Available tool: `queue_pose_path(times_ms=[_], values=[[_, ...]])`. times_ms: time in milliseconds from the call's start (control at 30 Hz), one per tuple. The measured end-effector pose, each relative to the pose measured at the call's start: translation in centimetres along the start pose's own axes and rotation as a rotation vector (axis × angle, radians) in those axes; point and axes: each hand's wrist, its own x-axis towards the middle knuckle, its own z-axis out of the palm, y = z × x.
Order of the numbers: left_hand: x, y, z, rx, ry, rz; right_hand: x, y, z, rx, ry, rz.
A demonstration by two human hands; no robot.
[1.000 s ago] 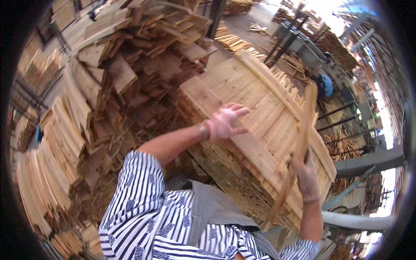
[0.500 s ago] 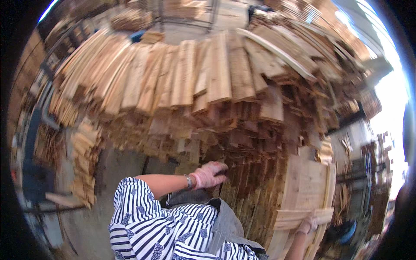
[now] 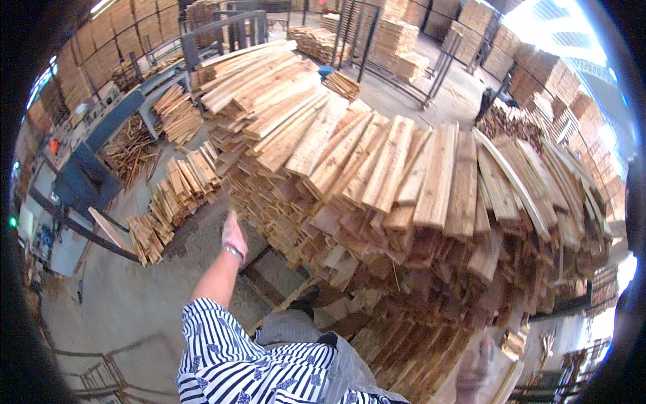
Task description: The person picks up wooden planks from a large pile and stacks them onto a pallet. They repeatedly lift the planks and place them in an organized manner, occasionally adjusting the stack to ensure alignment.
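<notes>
My left hand (image 3: 233, 237), in a pale pinkish glove with a bracelet at the wrist, reaches out over the floor beside the left end of a big board pile. Its fingers look stretched out, and I see nothing in them. At the lower right, my right hand (image 3: 476, 369) is smeared by motion, so its fingers cannot be made out. Beneath or beside it are light wide boards (image 3: 508, 387). The pile's top boards (image 3: 436, 182) lie loosely side by side with their ends toward me; many more layers are stacked under them.
Small bundles of wood strips (image 3: 182, 178) lie on the floor to the left, near a blue metal machine frame (image 3: 87, 172). Tall lumber stacks (image 3: 397, 44) and metal racks (image 3: 441, 67) stand behind. A dark shoe (image 3: 306, 297) shows below me beside the pile.
The view has swung left. My left hand has moved from in front of my body outward to the left. My right hand no longer visibly grips the short board it was on.
</notes>
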Motion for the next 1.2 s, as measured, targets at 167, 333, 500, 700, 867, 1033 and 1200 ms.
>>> queue_pose_path(times_ms=[167,333,500,700,867,1033,1200], values=[[3.8,17.4,7.5,-0.047,0.041,0.366,11.0,-13.6,7.3,0.242,-0.435,-0.433],[8.4,28.6,13.8,-0.051,0.111,0.400,16.0,-17.9,12.1,0.286,-0.797,-0.317],[19.2,36.1,10.5,-0.108,0.025,0.444,19.7,-20.6,14.7,0.360,-0.820,-0.253],[23.1,35.3,14.4,0.601,0.134,0.555,25.0,-25.2,17.0,0.348,-0.928,-0.199],[25.6,35.0,16.0,0.765,0.203,0.576,35.7,-32.6,23.0,0.384,-1.083,-0.389],[26.1,34.5,17.9,0.358,0.088,0.499,45.6,-42.6,35.2,0.940,-1.186,0.012],[26.6,33.8,18.3,0.246,0.075,0.515,50.9,-52.9,51.2,1.457,-1.170,0.487]])
